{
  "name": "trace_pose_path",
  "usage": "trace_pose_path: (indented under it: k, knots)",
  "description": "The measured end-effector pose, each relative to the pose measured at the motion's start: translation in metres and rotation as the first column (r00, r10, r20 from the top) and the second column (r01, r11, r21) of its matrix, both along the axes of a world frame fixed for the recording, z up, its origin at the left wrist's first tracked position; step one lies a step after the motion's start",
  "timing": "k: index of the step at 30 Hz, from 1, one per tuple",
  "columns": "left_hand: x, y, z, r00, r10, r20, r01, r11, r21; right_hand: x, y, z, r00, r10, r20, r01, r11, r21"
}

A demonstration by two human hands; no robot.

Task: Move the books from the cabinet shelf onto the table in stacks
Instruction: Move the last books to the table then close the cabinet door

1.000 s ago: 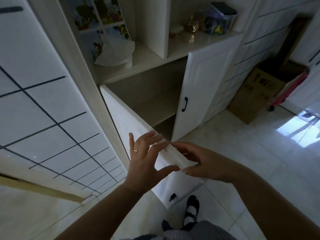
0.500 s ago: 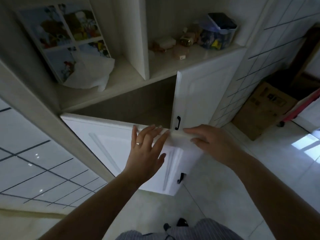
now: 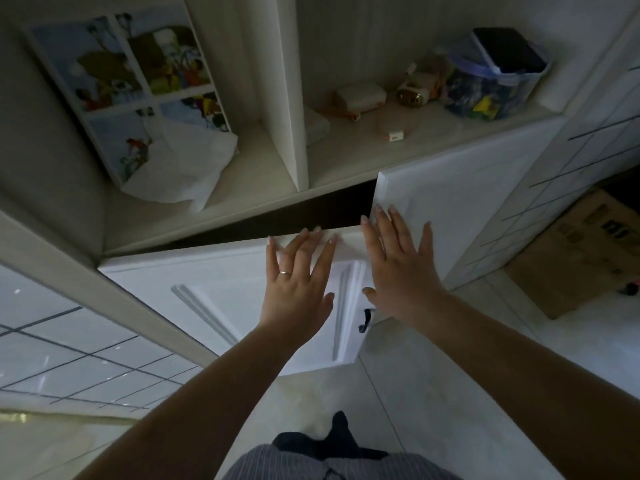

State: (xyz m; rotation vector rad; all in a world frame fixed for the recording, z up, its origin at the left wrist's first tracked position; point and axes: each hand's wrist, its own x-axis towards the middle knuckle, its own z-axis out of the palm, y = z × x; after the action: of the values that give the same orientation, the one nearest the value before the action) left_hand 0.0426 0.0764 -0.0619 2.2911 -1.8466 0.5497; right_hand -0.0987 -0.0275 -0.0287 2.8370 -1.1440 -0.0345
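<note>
- Your left hand (image 3: 297,287) lies flat, fingers spread, on the left cabinet door (image 3: 221,289) near its top edge.
- Your right hand (image 3: 398,268) presses the right door (image 3: 460,216) the same way, gripping nothing.
- Only a picture book (image 3: 128,88) shows, leaning in the open shelf's back left corner.
- It's probably thin, stiff and light; grab its side edge.
- Behind the doors it's too dark to tell.

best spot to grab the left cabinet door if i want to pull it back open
Take the small dark handle low on the left cabinet door, near its free right edge. Come from the front and hook fingers behind it. The panel is flat and the left hand only presses on it.
</note>
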Motion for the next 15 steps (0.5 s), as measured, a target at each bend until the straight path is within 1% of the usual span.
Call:
trace_pose_path:
  k: [6,10,15]
  knots:
    - [0.026,-0.024,-0.004,1.0,-0.018,0.025,0.017,0.998,0.053,0.035,-0.033,-0.002,0.999,-0.032,-0.03,0.032,0.999,0.009]
    - [0.038,-0.035,-0.006,0.999,-0.039,0.015,0.038,0.997,0.074,0.052,-0.046,-0.004,0.998,-0.053,-0.033,0.053,0.999,-0.003]
    - [0.044,-0.045,-0.003,0.998,-0.035,-0.052,0.037,0.998,0.048,0.067,-0.056,-0.005,0.997,-0.07,-0.032,0.071,0.997,0.017]
